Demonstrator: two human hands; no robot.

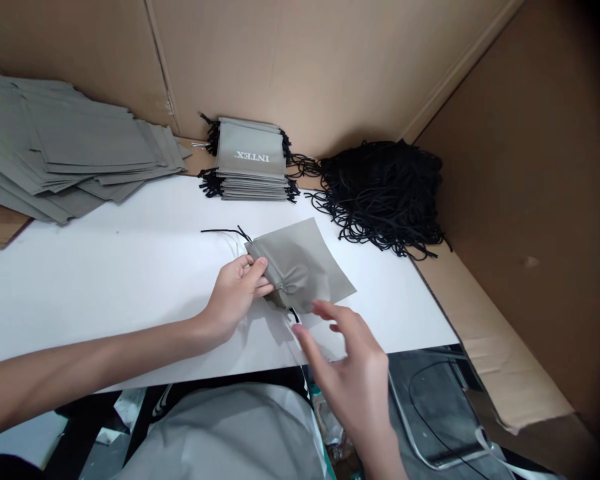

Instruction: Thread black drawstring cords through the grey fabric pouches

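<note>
We see one flat pouch of grey-brown soft fabric (325,261), with four corners and a plain upper face. It is turned at a slant over the white tabletop (170,267), right of the middle, between the far edge and the front edge. We cannot tell if its underside touches the surface. Its hemmed end faces left, and the cloth is bunched into small folds beside this hem; the opposite end is spread out. From the hem's upper corner we see thin black cord (224,231), with loose ends pointing left. At the lower corner, a short black piece (294,315) comes out, pointing towards the front edge.
</note>
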